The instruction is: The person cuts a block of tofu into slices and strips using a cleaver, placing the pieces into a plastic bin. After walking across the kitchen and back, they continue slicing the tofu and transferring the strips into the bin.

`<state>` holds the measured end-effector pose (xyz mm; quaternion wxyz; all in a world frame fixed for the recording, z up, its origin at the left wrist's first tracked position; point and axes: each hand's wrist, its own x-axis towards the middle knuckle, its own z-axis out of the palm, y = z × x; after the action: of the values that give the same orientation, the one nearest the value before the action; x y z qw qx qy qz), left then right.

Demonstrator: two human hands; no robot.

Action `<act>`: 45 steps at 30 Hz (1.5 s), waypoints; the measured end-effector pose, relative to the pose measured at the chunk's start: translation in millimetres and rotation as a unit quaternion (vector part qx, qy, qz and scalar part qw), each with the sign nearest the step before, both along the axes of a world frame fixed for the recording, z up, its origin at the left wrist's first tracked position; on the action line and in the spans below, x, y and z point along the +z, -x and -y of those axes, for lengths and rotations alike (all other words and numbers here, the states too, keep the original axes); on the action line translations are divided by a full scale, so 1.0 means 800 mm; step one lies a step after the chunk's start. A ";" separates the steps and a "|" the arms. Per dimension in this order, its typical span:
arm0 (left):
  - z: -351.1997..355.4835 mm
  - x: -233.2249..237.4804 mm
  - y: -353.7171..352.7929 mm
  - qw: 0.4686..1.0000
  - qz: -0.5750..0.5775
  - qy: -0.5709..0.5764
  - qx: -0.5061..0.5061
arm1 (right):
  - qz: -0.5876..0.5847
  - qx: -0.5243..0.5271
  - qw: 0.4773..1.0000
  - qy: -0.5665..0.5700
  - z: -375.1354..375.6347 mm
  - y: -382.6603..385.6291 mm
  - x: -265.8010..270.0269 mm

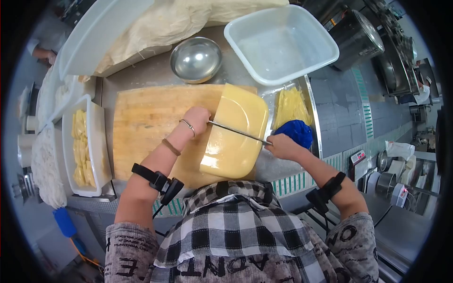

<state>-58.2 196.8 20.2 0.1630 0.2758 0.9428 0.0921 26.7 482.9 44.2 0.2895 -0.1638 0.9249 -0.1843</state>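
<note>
– Yellow smooth slab with rounded corners (236, 141), head view, entry one. Position?
– On the right end of the pale rectangular wooden cutting board (146, 118), with its right side reaching past the board's right edge.
– Entry two?
– Long thin metal blade (240, 132), laid across the slab's top. It runs from the board's middle out toward its right edge.
– Hands?
– Left hand (196, 120): closed in a fist on the blade's left end, over the board, touching the slab's left side. Right hand (279, 145): fingers pinched tight on the blade's right end, just off the board's right edge.
– Remaining stock?
– Round polished steel bowl (196, 59), just beyond the board's far edge.
– White rectangular plastic tub (283, 47), beyond the board's far right corner.
– White oblong tray (100, 141) holding pale yellow strips (80, 151), just left of the board.
– Crumpled blue cloth (296, 132), right of the board, beside the right hand.
– Heap of yellow shreds (290, 106), right of the board, just beyond the cloth.
– Cream fabric sheet (179, 19), well beyond the board's far edge, past the bowl.
</note>
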 end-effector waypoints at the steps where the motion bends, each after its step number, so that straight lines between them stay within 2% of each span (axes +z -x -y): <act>1: -0.001 0.004 0.005 1.000 -0.005 -0.002 0.001 | 0.013 -0.012 1.000 0.008 0.002 -0.004 0.003; 4: -0.002 0.003 0.003 0.999 0.029 0.012 -0.013 | 0.028 -0.030 0.999 0.013 0.007 -0.024 -0.004; 6: 0.004 0.001 -0.003 0.997 0.042 0.025 -0.060 | 0.022 -0.044 0.999 0.004 0.013 -0.037 -0.012; 9: 0.005 -0.005 -0.011 0.999 0.008 0.015 -0.028 | 0.000 -0.052 0.998 -0.019 0.019 -0.046 -0.011; 16: -0.009 0.005 -0.011 1.000 -0.013 0.009 -0.022 | -0.033 -0.070 0.997 -0.029 0.018 -0.055 -0.020; 17: -0.006 0.006 -0.018 0.999 -0.035 -0.021 -0.017 | -0.033 -0.070 0.997 -0.029 0.019 -0.060 -0.022; 19: 0.011 0.000 -0.030 0.997 -0.059 -0.049 -0.008 | -0.068 -0.061 0.995 -0.044 0.030 -0.066 -0.017; 21: 0.038 -0.016 -0.039 0.989 -0.054 -0.134 0.038 | -0.074 -0.038 0.996 -0.030 0.040 -0.056 0.005; 23: 0.063 -0.012 -0.050 0.987 -0.045 -0.141 0.059 | -0.077 -0.015 0.997 -0.019 0.053 -0.052 0.014; 25: 0.087 -0.003 -0.060 0.985 -0.043 -0.148 0.082 | -0.122 0.054 0.991 -0.026 0.065 -0.045 0.011; 28: 0.116 0.013 -0.081 0.986 0.002 -0.113 0.124 | -0.154 0.075 0.985 -0.010 0.083 -0.029 0.008; 30: 0.123 0.026 -0.091 0.930 -0.203 -0.255 0.170 | -0.164 0.057 0.985 -0.002 0.088 -0.024 0.017; 31: 0.120 0.048 -0.097 0.930 -0.203 -0.252 0.173 | -0.175 0.039 0.984 0.001 0.090 -0.024 0.025; 32: 0.113 0.071 -0.104 0.905 -0.267 -0.249 0.219 | -0.175 0.043 0.984 0.004 0.091 -0.024 0.037; 33: 0.101 0.087 -0.111 0.874 -0.328 -0.243 0.262 | -0.184 0.006 0.981 0.054 0.090 -0.027 0.052; 34: 0.089 0.091 -0.125 0.884 -0.339 -0.223 0.233 | -0.193 -0.032 0.975 0.104 0.093 -0.032 0.066; 35: 0.068 0.093 -0.140 0.892 -0.349 -0.203 0.203 | -0.194 -0.030 0.975 0.105 0.092 -0.035 0.080; 37: 0.018 0.090 -0.169 0.944 -0.241 -0.226 -0.010 | -0.221 -0.105 0.948 0.203 0.090 -0.041 0.104; 38: -0.013 0.085 -0.177 0.936 -0.202 -0.271 -0.093 | -0.220 -0.102 0.948 0.205 0.088 -0.045 0.111; 40: -0.057 0.050 -0.190 0.926 -0.206 -0.202 -0.243 | -0.187 -0.170 0.937 0.242 0.083 -0.050 0.122; 41: -0.072 0.041 -0.188 0.927 -0.209 -0.200 -0.241 | -0.188 -0.166 0.936 0.245 0.082 -0.053 0.127; 43: -0.091 0.038 -0.177 0.933 -0.141 0.016 -0.332 | -0.135 -0.215 0.937 0.238 0.079 -0.057 0.135; 44: -0.091 0.038 -0.176 0.933 -0.140 0.017 -0.330 | -0.134 -0.214 0.938 0.239 0.077 -0.059 0.133; 45: -0.092 0.048 -0.173 0.928 -0.130 0.091 -0.336 | -0.158 -0.208 0.935 0.241 0.075 -0.062 0.128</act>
<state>80.4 270.2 58.3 0.0851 0.5700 0.8121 -0.0912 76.2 423.1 146.2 0.0465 -0.0596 0.9000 -0.4293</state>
